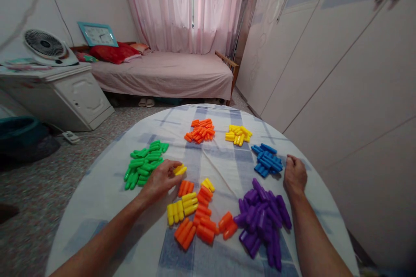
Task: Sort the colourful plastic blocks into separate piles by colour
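My left hand pinches a yellow plastic block, made of rounded tubes joined side by side, just right of a pile of green blocks. In front of that hand, orange blocks and yellow blocks lie close together on the cloth, with a small yellow one at their far end. My right hand rests on the table in a loose fist beside a pile of blue blocks, and nothing shows in it. A large heap of purple blocks sits left of my right forearm.
A checked cloth covers the round table. Toward its far edge lie piles of orange blocks and yellow blocks. Beyond stand a bed, a cabinet with a fan, and a wardrobe on the right.
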The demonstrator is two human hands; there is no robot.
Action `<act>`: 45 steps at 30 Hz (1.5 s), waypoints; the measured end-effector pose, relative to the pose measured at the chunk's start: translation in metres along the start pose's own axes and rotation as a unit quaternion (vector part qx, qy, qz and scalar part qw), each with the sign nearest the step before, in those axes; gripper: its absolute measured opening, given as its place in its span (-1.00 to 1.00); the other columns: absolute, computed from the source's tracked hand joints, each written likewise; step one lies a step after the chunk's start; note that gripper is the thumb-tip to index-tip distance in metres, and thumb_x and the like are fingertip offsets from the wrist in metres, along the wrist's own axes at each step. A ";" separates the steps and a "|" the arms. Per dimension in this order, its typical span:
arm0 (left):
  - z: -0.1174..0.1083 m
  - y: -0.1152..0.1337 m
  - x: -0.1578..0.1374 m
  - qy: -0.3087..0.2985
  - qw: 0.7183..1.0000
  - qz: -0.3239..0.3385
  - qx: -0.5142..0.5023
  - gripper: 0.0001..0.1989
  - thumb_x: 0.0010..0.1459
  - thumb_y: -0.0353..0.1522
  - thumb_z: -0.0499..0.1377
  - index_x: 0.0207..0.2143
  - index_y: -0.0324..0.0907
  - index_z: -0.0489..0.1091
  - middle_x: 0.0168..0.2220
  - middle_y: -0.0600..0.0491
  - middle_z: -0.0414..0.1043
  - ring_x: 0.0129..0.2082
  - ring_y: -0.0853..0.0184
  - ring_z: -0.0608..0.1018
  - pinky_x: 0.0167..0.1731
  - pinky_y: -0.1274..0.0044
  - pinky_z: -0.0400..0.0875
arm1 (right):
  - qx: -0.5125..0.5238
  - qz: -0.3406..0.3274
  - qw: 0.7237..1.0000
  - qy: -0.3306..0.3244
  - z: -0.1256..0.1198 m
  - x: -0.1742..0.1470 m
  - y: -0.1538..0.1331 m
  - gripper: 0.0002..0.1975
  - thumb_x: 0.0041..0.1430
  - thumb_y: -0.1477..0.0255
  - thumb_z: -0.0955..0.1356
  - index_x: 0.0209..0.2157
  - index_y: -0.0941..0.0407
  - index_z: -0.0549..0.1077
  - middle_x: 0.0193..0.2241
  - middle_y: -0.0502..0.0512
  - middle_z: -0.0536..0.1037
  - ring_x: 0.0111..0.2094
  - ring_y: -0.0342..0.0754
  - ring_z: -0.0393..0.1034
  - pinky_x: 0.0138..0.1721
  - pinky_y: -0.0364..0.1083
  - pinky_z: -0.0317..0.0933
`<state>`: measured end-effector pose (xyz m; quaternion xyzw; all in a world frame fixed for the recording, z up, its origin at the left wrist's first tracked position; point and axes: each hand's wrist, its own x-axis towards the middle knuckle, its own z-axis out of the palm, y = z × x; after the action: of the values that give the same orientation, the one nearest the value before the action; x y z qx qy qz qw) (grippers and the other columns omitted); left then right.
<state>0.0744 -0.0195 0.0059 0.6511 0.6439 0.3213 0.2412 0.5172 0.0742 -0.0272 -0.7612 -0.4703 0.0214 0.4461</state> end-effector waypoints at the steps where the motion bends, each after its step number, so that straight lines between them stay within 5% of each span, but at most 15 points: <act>1: 0.003 0.001 -0.002 -0.007 1.000 0.009 0.000 -0.61 -0.01 -0.18 0.18 -0.16 -0.20 0.44 -0.24 -0.01 0.45 -0.30 0.28 0.48 -0.26 0.47 0.37 | -0.001 0.001 1.000 -0.003 0.000 0.000 0.000 -0.51 0.06 0.25 0.13 -0.14 0.21 0.48 -0.17 0.26 0.48 -0.14 0.10 0.28 -0.04 0.06 0.11; 6: 0.016 0.012 0.009 -0.036 0.998 0.054 0.019 -0.68 0.02 -0.20 0.16 -0.21 -0.18 0.46 -0.28 0.00 0.43 -0.33 0.31 0.46 -0.30 0.50 0.34 | 0.000 0.004 1.000 -0.008 -0.001 -0.001 -0.002 -0.52 0.04 0.27 0.14 -0.15 0.21 0.49 -0.17 0.27 0.49 -0.17 0.10 0.31 -0.08 0.05 0.14; 10: 0.021 0.017 0.013 -0.051 0.997 0.022 -0.046 -0.65 -0.03 -0.16 0.20 -0.24 -0.19 0.47 -0.32 0.03 0.44 -0.36 0.32 0.47 -0.36 0.54 0.34 | 0.005 0.004 1.000 -0.009 -0.001 -0.001 -0.001 -0.53 0.04 0.27 0.16 -0.14 0.20 0.48 -0.17 0.26 0.50 -0.16 0.09 0.32 -0.08 0.05 0.15; 15: 0.020 0.023 0.009 -0.158 0.978 0.002 -0.135 -0.62 -0.02 -0.14 0.21 -0.23 -0.22 0.47 -0.33 0.02 0.51 -0.35 0.30 0.51 -0.37 0.54 0.36 | 0.021 -0.004 1.000 0.002 -0.001 -0.001 0.001 -0.54 0.02 0.28 0.17 -0.15 0.22 0.48 -0.20 0.26 0.49 -0.15 0.10 0.32 -0.04 0.08 0.16; 19: 0.028 0.024 0.007 -0.077 0.988 0.042 -0.130 -0.67 0.13 -0.18 0.07 -0.22 -0.21 0.48 -0.29 0.02 0.52 -0.29 0.31 0.51 -0.25 0.53 0.36 | 0.063 -0.072 0.994 0.045 -0.016 -0.009 -0.028 -0.60 0.03 0.32 0.22 -0.14 0.19 0.46 -0.16 0.23 0.47 -0.15 0.05 0.34 -0.07 0.06 0.21; 22: 0.035 0.022 0.005 -0.024 0.990 0.060 -0.124 -0.67 0.18 -0.20 0.02 -0.25 -0.20 0.48 -0.29 0.02 0.51 -0.29 0.32 0.51 -0.24 0.52 0.35 | 0.136 -0.144 0.979 -0.049 -0.030 -0.029 -0.080 -0.66 0.10 0.31 0.26 -0.12 0.14 0.44 -0.15 0.17 0.48 -0.19 -0.02 0.38 -0.16 0.00 0.29; 24: 0.037 0.020 0.004 -0.017 0.990 0.066 -0.124 -0.68 0.18 -0.21 0.01 -0.24 -0.19 0.47 -0.30 0.02 0.51 -0.30 0.32 0.50 -0.24 0.52 0.36 | 0.162 -0.199 0.943 -0.214 -0.032 -0.051 -0.120 -0.73 0.12 0.33 0.28 -0.17 0.11 0.46 -0.22 0.12 0.52 -0.23 -0.04 0.41 -0.19 -0.03 0.31; 27: 0.037 0.017 0.003 0.007 0.986 0.050 -0.156 -0.67 0.17 -0.20 0.03 -0.21 -0.20 0.46 -0.28 0.00 0.51 -0.28 0.31 0.51 -0.23 0.50 0.38 | 0.132 -0.339 0.825 -0.433 -0.020 -0.089 -0.167 -0.75 0.10 0.46 0.31 -0.15 0.07 0.47 -0.16 0.09 0.52 -0.19 -0.07 0.41 -0.18 -0.07 0.30; 30: 0.036 0.015 0.004 0.031 0.976 0.009 -0.214 -0.60 0.15 -0.16 0.05 -0.09 -0.22 0.39 -0.23 -0.03 0.50 -0.31 0.32 0.52 -0.28 0.49 0.41 | 0.101 -0.447 0.736 -0.499 0.005 -0.120 -0.190 -0.62 0.09 0.62 0.28 -0.05 0.07 0.44 -0.05 0.14 0.47 -0.06 -0.06 0.35 -0.05 -0.07 0.22; 33: 0.035 0.014 0.005 0.037 0.964 -0.032 -0.260 -0.54 0.14 -0.12 0.05 -0.02 -0.23 0.33 -0.21 -0.04 0.48 -0.37 0.35 0.52 -0.34 0.51 0.42 | 0.052 -0.496 0.694 -0.520 0.029 -0.136 -0.196 -0.57 0.08 0.67 0.24 -0.05 0.06 0.45 -0.09 0.14 0.49 -0.11 -0.07 0.37 -0.11 -0.12 0.21; 40: 0.037 0.010 0.008 0.020 0.956 -0.055 -0.288 -0.48 0.09 -0.07 0.09 -0.02 -0.24 0.31 -0.23 -0.03 0.47 -0.36 0.34 0.53 -0.34 0.49 0.43 | -0.018 -0.460 0.715 -0.526 0.035 -0.130 -0.199 -0.78 0.13 0.49 0.30 -0.18 0.10 0.49 -0.31 0.07 0.51 -0.34 -0.12 0.38 -0.36 -0.20 0.13; 45: 0.040 0.008 0.008 0.013 0.954 -0.062 -0.294 -0.49 0.10 -0.07 0.09 -0.03 -0.24 0.30 -0.24 -0.02 0.47 -0.37 0.35 0.53 -0.34 0.49 0.43 | -0.068 -0.365 0.815 -0.445 0.028 -0.082 -0.183 -0.76 0.15 0.46 0.28 -0.14 0.13 0.45 -0.32 0.07 0.54 -0.35 -0.11 0.38 -0.36 -0.18 0.11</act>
<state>0.1085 -0.0077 -0.0140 0.5062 0.5629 0.4893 0.4330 0.3310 0.0612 0.0522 -0.4697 -0.8608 0.1617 0.1108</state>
